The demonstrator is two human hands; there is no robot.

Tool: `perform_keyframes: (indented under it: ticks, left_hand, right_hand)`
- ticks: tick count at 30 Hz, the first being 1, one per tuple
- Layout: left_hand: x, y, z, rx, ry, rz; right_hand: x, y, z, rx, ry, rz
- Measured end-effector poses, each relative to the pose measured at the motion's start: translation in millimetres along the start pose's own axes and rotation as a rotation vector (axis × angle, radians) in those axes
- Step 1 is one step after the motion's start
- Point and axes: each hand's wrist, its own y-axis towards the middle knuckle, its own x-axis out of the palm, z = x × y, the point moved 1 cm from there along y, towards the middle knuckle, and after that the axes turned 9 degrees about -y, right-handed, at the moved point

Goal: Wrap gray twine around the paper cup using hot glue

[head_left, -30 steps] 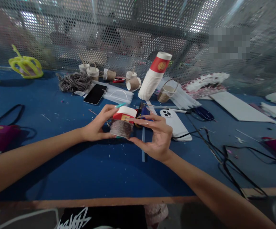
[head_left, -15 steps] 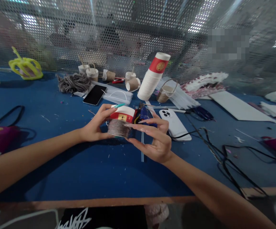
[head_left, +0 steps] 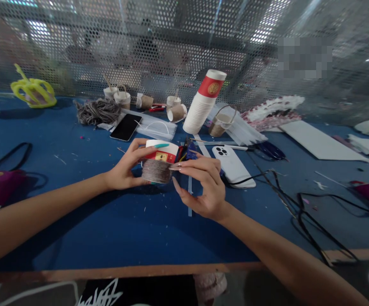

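Note:
A red-and-white paper cup (head_left: pixel 170 148) is gripped by my left hand (head_left: pixel 125 170) around its left side, thumb below and fingers above. Grey cord (head_left: pixel 155 171) is wound in close rows around the cup's nearer part. At the cup's right side, my right hand (head_left: pixel 205 182) has its fingertips against or very close to the wound cord. Its thumb stands apart from the fingers, and I see nothing held between them. Partly hidden behind that hand lies a blue-handled tool (head_left: pixel 191 149). A clear glue stick (head_left: pixel 190 199) lies on the table between the hands.
Behind stand a leaning stack of paper cups (head_left: pixel 200 108), small cord-wrapped baskets (head_left: pixel 218 126) and a grey cord bundle (head_left: pixel 97 111). A black phone (head_left: pixel 126 127) and a white phone (head_left: pixel 233 165) lie nearby. Purple glue guns (head_left: pixel 4 187) sit at both sides; black cables (head_left: pixel 276 187) cross the right.
The cup and my left hand have shifted slightly left. My right hand's fingers have drawn back from across the cord to the cup's right edge, and its thumb has come away from the cup.

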Motion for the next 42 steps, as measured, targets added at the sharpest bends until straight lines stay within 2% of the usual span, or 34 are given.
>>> perform_keyframes:
  ticks: [6,14,22,29,34,42]
  left_hand:
    - [-0.3,0.3,0.7,-0.003,0.022,-0.003]
    - [-0.1,-0.8,-4.4,0.046,-0.053,0.039]
    - [-0.5,-0.2,-4.4,0.076,-0.027,0.025]
    - [-0.6,-0.4,-3.3,0.051,-0.038,0.013]
    - [0.4,1.1,-2.8,0.069,-0.043,0.009]
    - [0.7,1.5,-2.4,0.077,-0.045,0.013]
  right_hand:
    - [1.5,0.0,-0.3,0.030,0.031,0.019]
    - [7.3,-2.7,1.8,0.117,0.219,0.011]
    - [0.2,0.8,0.6,0.106,0.111,-0.075]
    - [1.5,-0.2,2.1,0.096,0.099,-0.071]
    - [2.9,-2.9,3.0,0.136,0.187,0.036]
    - [-0.5,-2.8,2.3,0.109,0.083,-0.038]
